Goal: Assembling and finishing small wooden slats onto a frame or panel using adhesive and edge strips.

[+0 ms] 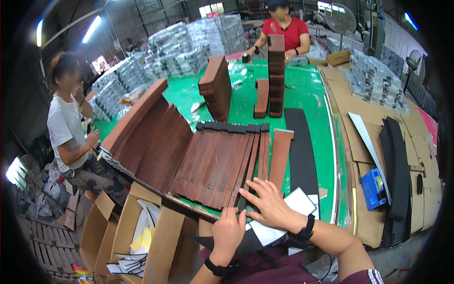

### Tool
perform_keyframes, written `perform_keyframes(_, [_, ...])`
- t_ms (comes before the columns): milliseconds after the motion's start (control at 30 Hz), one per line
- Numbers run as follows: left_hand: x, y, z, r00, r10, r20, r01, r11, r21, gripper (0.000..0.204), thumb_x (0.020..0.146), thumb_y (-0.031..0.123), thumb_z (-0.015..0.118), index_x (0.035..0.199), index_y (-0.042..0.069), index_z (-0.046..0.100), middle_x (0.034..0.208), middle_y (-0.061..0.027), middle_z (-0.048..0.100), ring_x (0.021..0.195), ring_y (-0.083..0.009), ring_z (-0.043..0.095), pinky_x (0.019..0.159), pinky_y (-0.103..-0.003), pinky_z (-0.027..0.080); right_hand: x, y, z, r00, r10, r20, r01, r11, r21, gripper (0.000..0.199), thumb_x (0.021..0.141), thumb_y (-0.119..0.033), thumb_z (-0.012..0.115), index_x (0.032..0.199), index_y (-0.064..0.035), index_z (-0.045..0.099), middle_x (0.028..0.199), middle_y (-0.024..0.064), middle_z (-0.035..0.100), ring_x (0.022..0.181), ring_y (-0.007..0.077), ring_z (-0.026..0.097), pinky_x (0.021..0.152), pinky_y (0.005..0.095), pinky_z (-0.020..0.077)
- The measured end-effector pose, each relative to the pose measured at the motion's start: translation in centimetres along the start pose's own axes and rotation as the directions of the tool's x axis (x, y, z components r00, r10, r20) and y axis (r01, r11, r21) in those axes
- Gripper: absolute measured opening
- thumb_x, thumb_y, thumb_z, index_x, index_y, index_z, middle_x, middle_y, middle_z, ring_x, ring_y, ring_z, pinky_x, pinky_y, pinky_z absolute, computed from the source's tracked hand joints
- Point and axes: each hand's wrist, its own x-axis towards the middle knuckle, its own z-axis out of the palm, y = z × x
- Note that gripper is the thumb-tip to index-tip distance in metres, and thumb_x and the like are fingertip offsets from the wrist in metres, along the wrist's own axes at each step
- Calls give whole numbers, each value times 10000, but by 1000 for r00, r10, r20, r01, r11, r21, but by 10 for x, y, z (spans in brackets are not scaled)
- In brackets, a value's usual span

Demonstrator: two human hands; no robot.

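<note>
My left hand (228, 234) is at the near table edge, fingers curled and pressed together at the lower ends of the brown strips. What it pinches is hidden. My right hand (272, 204) lies with fingers spread beside it, fingertips by a narrow dark strip. Long reddish-brown strips (210, 165) with black far ends lie in an overlapping row ahead of both hands. A single brown strip (282, 154) with a pale far end lies past the right hand. White pieces (299, 202) and a black sheet stick out under my hands and wrists.
Brown strip stacks (142, 120) stand left on the green table (307, 87), more (276, 75) farther back. A long black strip (302, 151) lies right, then a blue tape dispenser (373, 189) on cardboard. An open carton (161, 236) holds white scraps. One person (68, 128) is left, another (295, 35) across.
</note>
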Motion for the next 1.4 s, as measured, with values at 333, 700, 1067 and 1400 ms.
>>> perform_keyframes(333, [9, 7, -58, 952, -304, 24, 286, 864, -414, 264, 944, 214, 702, 1056, -4, 603, 805, -162, 706, 740, -278, 699, 685, -384, 528, -30, -75, -35, 973, -228, -17, 228, 962, 147, 478, 886, -362, 739, 1183, 1, 649, 1275, 193, 610, 1188, 379, 570, 1016, 473, 446])
perform_keyframes(700, [-1, 10, -54, 985, -132, -108, 65, 875, -480, 246, 909, 130, 740, 1054, -6, 595, 630, -79, 616, 523, -179, 571, 532, -336, 454, -40, -94, -28, 998, -58, -30, 65, 894, 443, 292, 797, -151, 813, 943, -34, 589, 1087, 137, 546, 1020, 345, 553, 882, 426, 474])
perform_keyframes(1067, [-29, 4, -59, 994, 112, 12, -102, 938, -330, 495, 803, 192, 837, 1219, 65, 600, 905, -90, 671, 693, -261, 682, 610, -367, 552, -32, -81, -53, 960, 279, -36, -210, 797, 566, 246, 886, -114, 774, 1015, -10, 594, 888, 88, 641, 802, 166, 635, 710, 306, 515])
perform_keyframes(1400, [-30, 2, -58, 976, 194, -104, -215, 943, -255, 276, 774, 99, 833, 1000, 46, 684, 881, -98, 648, 664, -245, 631, 570, -337, 504, -24, -59, -32, 881, 329, 339, -471, 556, 685, 380, 932, -140, 741, 1242, 12, 582, 939, 58, 659, 860, 122, 621, 786, 278, 525])
